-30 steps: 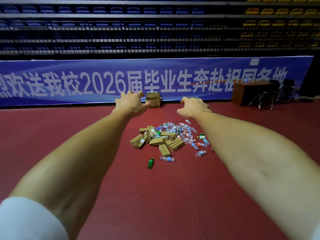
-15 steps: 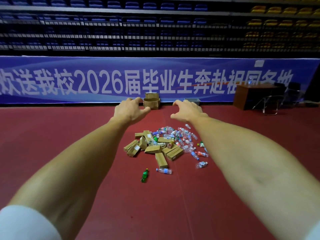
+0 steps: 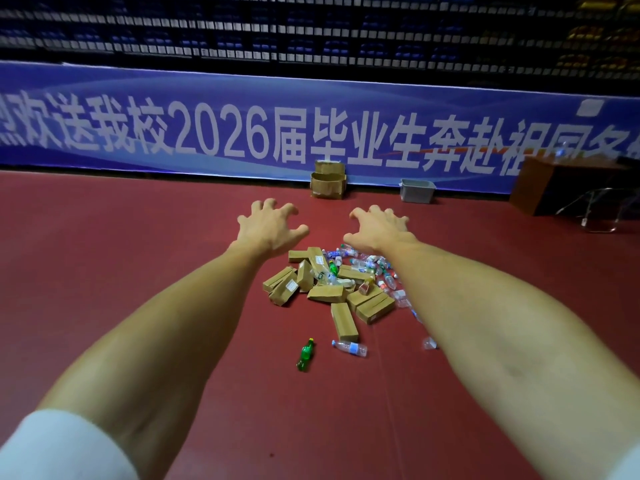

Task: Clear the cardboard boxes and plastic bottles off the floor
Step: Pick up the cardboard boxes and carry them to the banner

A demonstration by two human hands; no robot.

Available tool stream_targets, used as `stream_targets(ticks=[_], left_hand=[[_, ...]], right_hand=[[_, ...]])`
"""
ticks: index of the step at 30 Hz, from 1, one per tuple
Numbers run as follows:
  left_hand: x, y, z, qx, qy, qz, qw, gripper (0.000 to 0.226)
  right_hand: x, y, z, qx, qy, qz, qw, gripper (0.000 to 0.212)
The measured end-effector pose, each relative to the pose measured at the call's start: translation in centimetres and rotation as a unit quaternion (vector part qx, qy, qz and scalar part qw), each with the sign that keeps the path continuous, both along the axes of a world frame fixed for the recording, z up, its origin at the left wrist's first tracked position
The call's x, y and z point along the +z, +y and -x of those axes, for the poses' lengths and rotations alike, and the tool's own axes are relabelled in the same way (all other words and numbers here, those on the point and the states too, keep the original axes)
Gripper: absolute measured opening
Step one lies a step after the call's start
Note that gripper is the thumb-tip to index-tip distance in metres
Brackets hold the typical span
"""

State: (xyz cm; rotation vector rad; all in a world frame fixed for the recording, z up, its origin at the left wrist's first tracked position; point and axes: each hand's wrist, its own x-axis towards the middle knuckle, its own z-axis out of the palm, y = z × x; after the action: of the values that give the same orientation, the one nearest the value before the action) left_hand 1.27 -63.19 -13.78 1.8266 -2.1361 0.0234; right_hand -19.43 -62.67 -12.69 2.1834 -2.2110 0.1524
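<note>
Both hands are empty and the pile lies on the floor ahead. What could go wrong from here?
1. The green bottle and a clear bottle lie apart, nearer than the pile; a foot could land on one and slip.
2. Boxes and bottles are mixed in the pile, so pulling a box with the left hand or right hand may scatter bottles.

Boxes (image 3: 327,293) left of bottles (image 3: 371,264) on the floor (image 3: 104,271)
</note>
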Motion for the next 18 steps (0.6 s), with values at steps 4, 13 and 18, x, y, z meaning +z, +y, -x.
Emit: stream_targets(ticks=[4,13,18], left_hand=[[-0.9,-9.5,-3.5,-0.007,-0.009,-0.011,1.000,0.058],[-3.3,-28.1,-6.9,-0.035,-0.026,-0.050,0.998,0.060],[-4.0,-39.4,-7.4,-0.036,-0.034,-0.038,0.998,0.061]], right_hand=[[-0.4,-9.3,-3.1,-0.007,0.000,-0.004,1.000,0.060],[-2.9,-27.4,-6.7,-0.049,-0.008,-0.040,0.998,0.060],[-4.3,-38.5,-7.7,-0.044,-0.009,-0.045,0.998,0.062]])
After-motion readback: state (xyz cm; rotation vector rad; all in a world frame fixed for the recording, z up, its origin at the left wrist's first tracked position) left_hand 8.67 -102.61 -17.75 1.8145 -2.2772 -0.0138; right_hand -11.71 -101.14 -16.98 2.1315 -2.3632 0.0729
